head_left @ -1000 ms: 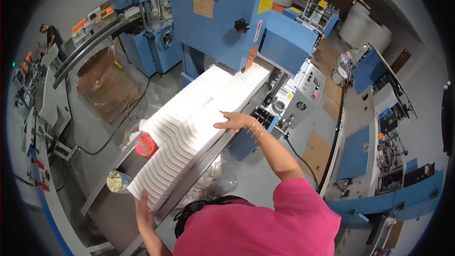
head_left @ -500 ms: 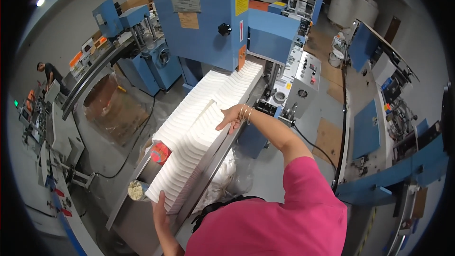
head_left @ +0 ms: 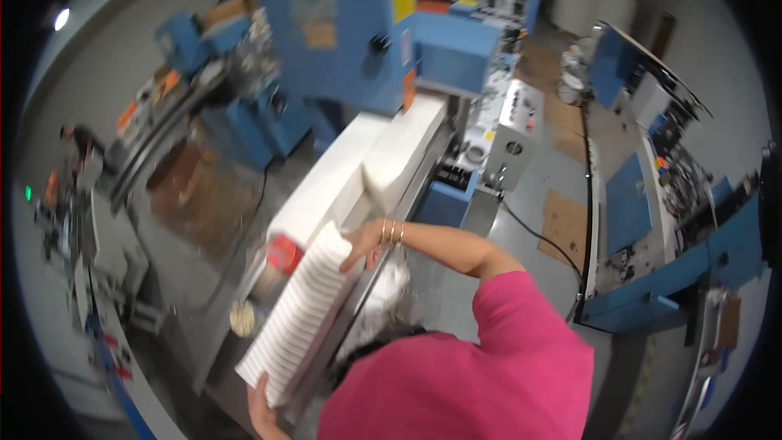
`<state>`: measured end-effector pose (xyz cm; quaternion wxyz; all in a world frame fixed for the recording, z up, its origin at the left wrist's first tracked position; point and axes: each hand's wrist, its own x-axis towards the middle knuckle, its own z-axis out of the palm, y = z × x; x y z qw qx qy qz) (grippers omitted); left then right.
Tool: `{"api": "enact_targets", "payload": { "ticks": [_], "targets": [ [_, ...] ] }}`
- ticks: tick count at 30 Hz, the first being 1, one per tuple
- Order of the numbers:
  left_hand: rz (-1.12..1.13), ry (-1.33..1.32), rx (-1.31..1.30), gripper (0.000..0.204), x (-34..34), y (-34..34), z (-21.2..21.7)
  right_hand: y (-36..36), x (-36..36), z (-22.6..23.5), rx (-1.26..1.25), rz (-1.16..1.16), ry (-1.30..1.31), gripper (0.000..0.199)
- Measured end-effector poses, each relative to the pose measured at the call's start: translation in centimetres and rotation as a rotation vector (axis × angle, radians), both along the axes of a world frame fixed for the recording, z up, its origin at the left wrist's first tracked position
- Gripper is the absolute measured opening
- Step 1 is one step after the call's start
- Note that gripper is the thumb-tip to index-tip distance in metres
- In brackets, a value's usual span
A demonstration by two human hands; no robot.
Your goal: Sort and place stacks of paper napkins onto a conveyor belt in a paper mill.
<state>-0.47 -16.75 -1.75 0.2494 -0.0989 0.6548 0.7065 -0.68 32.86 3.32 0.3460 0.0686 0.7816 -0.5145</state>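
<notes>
Lengthwise, a ridged block of soft-looking white layers [head_left: 301, 318] is held at seven o'clock, its lower end cupped by the half-curled left hand [head_left: 261, 409], its upper end clasped by the half-closed right hand [head_left: 366, 243]; smooth-sided white rows [head_left: 326, 179] are seen toward one o'clock from it.

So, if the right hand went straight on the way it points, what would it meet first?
The near white stack, it seems: the right hand appears to be against its far end. Beyond, roughly in line, is the red object, though blur and depth leave the exact path uncertain.
</notes>
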Motion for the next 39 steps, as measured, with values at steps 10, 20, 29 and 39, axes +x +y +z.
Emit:
{"api": "enact_targets", "payload": {
  "ticks": [10, 20, 29, 39],
  "targets": [
    [0.152, -0.002, -0.175, 0.074, 2.8, -12.5, 2.1, -6.4, -2.9, -0.8, 0.038, 0.321, 0.112, 0.093],
    [0.251, 0.080, -0.117, 0.075, 3.4, -12.2, 1.5, -15.2, -3.7, 0.1, -0.047, 0.167, 0.422, 0.100],
    [0.286, 0.141, -0.140, 0.080, 4.5, -10.7, 1.0, -13.8, -7.0, -6.1, 0.081, 0.133, 0.435, 0.105],
    [0.341, 0.162, -0.143, 0.063, 2.6, -7.5, 3.1, -19.1, -5.7, 5.1, 1.116, -0.012, 1.320, 0.046]
  ]
}}
